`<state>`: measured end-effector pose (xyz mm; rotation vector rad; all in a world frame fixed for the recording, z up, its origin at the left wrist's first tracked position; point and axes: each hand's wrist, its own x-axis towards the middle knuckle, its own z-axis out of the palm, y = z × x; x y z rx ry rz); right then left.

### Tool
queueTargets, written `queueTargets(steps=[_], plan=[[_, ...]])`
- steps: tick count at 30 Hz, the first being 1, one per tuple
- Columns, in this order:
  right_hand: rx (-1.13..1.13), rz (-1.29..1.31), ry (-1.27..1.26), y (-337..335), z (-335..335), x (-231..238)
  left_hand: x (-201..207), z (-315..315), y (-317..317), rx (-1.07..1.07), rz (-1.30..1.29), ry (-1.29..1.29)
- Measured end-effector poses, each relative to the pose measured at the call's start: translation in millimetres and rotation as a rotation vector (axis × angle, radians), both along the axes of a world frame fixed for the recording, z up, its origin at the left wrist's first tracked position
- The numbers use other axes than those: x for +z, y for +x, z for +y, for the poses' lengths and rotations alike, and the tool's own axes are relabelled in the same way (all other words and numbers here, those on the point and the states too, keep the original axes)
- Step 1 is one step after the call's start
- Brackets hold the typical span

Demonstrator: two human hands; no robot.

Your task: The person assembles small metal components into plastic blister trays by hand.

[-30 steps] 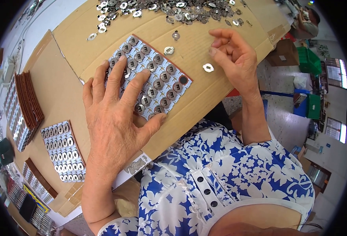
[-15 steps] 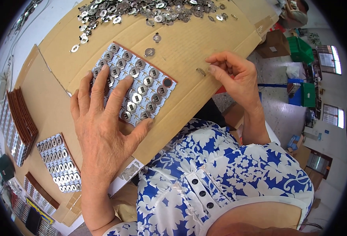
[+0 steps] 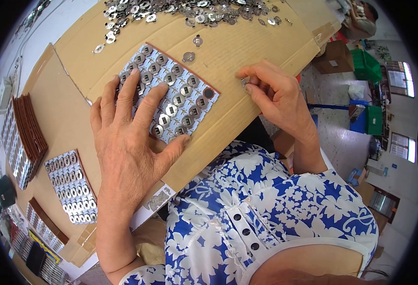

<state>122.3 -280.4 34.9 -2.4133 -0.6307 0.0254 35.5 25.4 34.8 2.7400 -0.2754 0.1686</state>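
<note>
okay, right of the pale blue board point(image 3: 188, 71), the right hand point(image 3: 279, 96) has its fingers pinched on a small metal piece point(image 3: 245, 81), between thumb and forefinger tips; the left hand point(image 3: 129, 142), fingers spread apart, lies across the board's left side.

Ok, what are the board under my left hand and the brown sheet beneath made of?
Board: possibly resin laminate, matte-looking, judging by its thin brown edge. Its round pieces: apparently metal, shiny, given bright glints. Brown sheet: probably cardboard, matte, with long creases.
</note>
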Motion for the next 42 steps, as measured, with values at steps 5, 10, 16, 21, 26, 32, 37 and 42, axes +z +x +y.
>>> queueTargets(steps=[5, 10, 16, 21, 26, 32, 37, 42], plan=[[0.033, 0.279, 0.243, 5.5, 18.3, 1.8, -1.3, 0.3, 0.0, -0.018, -0.037, 0.025], [0.079, 0.277, 0.420, 7.4, 41.7, -17.4, -2.9, 1.5, 2.2, -0.032, -0.038, 0.023], [0.192, 0.167, 0.248, 9.8, 40.0, -9.8, -2.3, 1.1, 1.3, -0.034, -0.022, 0.041], [0.084, 0.263, 0.236, 5.3, 42.2, -7.5, -3.1, 0.6, 0.5, -0.035, -0.021, 0.023], [0.210, 0.068, 0.193, 7.3, 40.5, -14.0, -2.6, -0.7, 1.2, -0.008, -0.021, 0.004], [0.262, -0.289, 0.108, -9.6, 44.3, -30.9, -0.8, 4.2, 3.8, 0.001, -0.037, -0.003], [0.078, -0.141, 0.351, -9.2, 44.1, -51.2, -11.8, 11.5, 6.1, 0.034, -0.130, -0.118], [0.032, -0.024, 0.270, -14.2, 46.5, -37.8, -24.9, 1.5, 3.7, 0.112, -0.204, -0.116]])
